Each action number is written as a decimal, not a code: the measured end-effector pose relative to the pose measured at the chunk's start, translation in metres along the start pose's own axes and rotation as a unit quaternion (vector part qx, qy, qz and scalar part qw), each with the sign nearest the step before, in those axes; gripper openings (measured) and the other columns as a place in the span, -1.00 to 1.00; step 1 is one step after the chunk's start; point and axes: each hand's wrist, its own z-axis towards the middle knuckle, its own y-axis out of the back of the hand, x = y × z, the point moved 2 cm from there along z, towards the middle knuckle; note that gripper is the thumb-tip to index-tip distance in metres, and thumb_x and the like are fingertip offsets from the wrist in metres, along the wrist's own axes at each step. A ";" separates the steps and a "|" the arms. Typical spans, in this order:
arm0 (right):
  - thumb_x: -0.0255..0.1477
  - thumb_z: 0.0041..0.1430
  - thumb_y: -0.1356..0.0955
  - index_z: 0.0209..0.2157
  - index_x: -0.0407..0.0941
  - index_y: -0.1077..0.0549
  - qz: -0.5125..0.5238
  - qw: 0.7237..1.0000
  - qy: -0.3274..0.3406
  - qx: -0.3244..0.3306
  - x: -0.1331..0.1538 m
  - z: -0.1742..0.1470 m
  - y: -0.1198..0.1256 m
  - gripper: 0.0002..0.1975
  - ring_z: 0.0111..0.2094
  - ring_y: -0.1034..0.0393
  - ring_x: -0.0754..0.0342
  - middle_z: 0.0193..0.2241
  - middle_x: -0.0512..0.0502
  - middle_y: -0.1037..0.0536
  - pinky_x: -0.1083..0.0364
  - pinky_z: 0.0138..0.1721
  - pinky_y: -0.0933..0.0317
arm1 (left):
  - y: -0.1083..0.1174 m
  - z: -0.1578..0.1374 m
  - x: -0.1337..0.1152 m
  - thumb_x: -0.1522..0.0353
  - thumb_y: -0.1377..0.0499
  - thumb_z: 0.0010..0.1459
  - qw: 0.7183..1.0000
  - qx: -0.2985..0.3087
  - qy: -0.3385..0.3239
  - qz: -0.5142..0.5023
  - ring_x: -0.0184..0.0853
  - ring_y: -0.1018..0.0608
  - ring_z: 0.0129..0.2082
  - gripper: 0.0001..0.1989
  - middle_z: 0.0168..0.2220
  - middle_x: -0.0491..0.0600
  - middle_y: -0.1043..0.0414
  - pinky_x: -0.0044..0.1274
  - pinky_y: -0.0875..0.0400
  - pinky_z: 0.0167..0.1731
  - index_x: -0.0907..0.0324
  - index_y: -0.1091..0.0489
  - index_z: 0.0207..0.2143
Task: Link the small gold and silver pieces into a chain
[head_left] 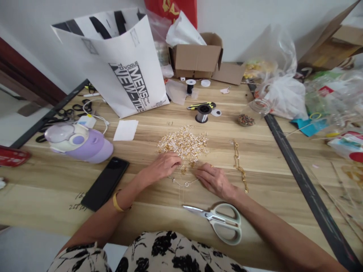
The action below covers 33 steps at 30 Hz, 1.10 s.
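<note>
A thin silver chain (186, 184) with a round ring in it curves across the table between my two hands. My left hand (163, 166) is closed at the near edge of a heap of gold and silver jewellery pieces (184, 143); what its fingertips pinch is too small to make out. The chain's left end runs in beneath this hand. Fingers pressed together, my right hand (214, 179) rests on the table at the chain's right end, gripping it. A few gold pieces (183, 170) lie between the hands. Grey-handled scissors (221, 221) lie partly open, nearer my body.
Right of my right hand lies a gold chain (240, 166). A black phone (105, 184) and a purple bottle (81, 143) are at left. Behind the heap stand a wire spool (203, 114), a utility knife (194, 107), a jar of beads (246, 120) and a white bag (121, 68).
</note>
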 end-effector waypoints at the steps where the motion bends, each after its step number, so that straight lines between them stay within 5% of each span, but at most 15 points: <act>1: -0.52 0.29 -0.21 -0.09 -0.15 -0.38 0.008 1.000 -0.003 -0.005 -0.001 0.000 0.000 -0.79 -0.26 -0.41 0.06 -0.24 -0.18 -0.49 0.11 -0.34 -0.35 | 0.000 0.000 0.000 0.51 -0.07 0.16 1.000 -0.014 -0.001 -0.006 -0.33 -0.44 -0.31 -0.87 -0.36 -0.03 -0.44 -0.54 -0.27 -0.26 0.22 -0.42 -0.35; 9: -0.48 0.29 -0.22 -0.09 -0.14 -0.39 0.048 0.998 -0.041 -0.018 -0.001 -0.001 0.000 -0.79 -0.30 -0.44 0.07 -0.29 -0.17 -0.50 0.09 -0.29 -0.38 | 0.001 0.001 -0.013 0.43 -0.12 0.17 0.986 -0.127 0.017 -0.105 -0.37 -0.46 -0.35 -0.89 -0.38 -0.03 -0.47 -0.55 -0.32 -0.28 0.23 -0.44 -0.37; 19: -0.53 0.28 -0.23 -0.08 -0.13 -0.38 0.040 0.999 -0.002 -0.026 -0.001 -0.006 -0.003 -0.79 -0.31 -0.42 0.09 -0.28 -0.14 -0.51 0.12 -0.34 -0.34 | -0.025 0.003 -0.038 0.32 -0.08 0.22 0.989 -0.107 -0.067 -0.075 -0.28 -0.38 -0.20 -0.80 -0.30 0.05 -0.41 -0.44 -0.32 -0.14 0.25 -0.44 -0.29; 33: -0.50 0.30 -0.20 -0.21 -0.14 -0.41 -0.003 0.999 -0.004 -0.033 0.003 -0.001 0.001 -0.83 -0.43 -0.35 0.12 -0.41 -0.10 -0.44 0.16 -0.45 -0.24 | -0.021 0.006 -0.044 0.44 -0.01 0.23 0.988 -0.090 -0.091 -0.083 -0.32 -0.40 -0.31 -0.78 -0.42 0.02 -0.42 -0.46 -0.31 -0.20 0.25 -0.40 -0.42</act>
